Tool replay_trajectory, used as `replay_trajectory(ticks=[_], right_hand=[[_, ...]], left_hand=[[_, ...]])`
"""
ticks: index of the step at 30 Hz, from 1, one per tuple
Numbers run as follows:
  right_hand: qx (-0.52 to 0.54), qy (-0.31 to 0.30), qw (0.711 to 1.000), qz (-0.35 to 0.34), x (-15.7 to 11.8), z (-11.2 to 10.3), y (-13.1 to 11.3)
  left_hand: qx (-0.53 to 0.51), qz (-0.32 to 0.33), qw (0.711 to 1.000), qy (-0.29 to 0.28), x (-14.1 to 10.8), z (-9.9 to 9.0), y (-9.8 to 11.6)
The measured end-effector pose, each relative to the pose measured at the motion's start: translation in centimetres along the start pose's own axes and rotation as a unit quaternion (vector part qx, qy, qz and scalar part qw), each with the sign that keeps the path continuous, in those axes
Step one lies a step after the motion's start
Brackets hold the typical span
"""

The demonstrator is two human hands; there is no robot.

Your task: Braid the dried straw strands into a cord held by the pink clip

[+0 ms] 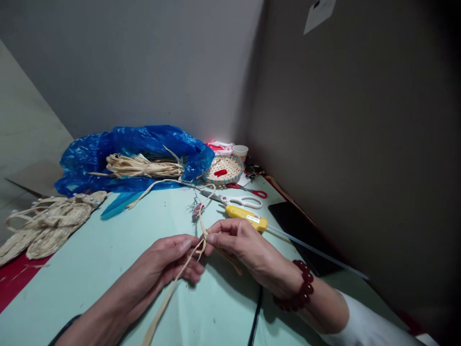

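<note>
Over pale green tabletop (126, 230), right hand (245, 245) pinches a straw-coloured strand (168, 297); left hand (171, 262) just beside, fingers part curled. Dark red bead bracelet (307, 287) on right wrist. Beyond: yellow glue gun (245, 217), white-handled scissors (236, 200). Farther back, strand bundle (144, 166) in blue plastic bag (151, 138), shallow woven basket (235, 169) nearby.

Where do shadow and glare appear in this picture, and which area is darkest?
Head view: soft shadow on the pale green tabletop beneath the right hand; head view: white glints on the blue plastic bag; head view: the right wall fades nearly black at far right.
</note>
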State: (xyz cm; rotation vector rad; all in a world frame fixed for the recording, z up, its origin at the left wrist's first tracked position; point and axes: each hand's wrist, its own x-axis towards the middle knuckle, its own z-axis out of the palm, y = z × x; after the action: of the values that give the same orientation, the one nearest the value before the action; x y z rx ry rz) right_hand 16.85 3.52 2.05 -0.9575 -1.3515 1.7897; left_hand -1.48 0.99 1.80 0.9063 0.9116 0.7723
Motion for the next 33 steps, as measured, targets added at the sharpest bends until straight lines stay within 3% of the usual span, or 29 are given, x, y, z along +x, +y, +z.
replay_trajectory(ticks=[5,10,16,20,24,28,33], right_hand=[[-0.018,-0.013,0.999,-0.037,0.1,0.7,0.4],[-0.089,0.009,0.994,-0.068,0.0,0.6,0.9],[-0.231,0.048,0.967,-0.097,-0.2,0.6,1.2],[-0.378,0.071,0.916,-0.119,-1.0,0.7,0.7],[-0.512,0.086,0.846,-0.125,-1.8,1.1,0.8],[-0.601,0.078,0.775,-0.180,-2.2,1.4,1.6],[-0.642,0.047,0.730,-0.227,-2.4,1.2,1.8]], left_hand=[[-0.059,-0.003,0.998,0.024,0.8,1.1,-0.9],[-0.046,-0.001,0.998,0.043,1.1,1.2,-1.3],[-0.034,0.017,0.997,0.061,1.1,1.1,-1.5],[-0.007,0.012,0.996,0.094,1.3,1.0,-1.7],[0.062,0.000,0.990,0.124,1.1,0.7,-1.8],[0.140,-0.020,0.981,0.135,0.9,0.7,-1.7],[0.193,0.025,0.973,0.121,1.0,1.0,-1.8]])
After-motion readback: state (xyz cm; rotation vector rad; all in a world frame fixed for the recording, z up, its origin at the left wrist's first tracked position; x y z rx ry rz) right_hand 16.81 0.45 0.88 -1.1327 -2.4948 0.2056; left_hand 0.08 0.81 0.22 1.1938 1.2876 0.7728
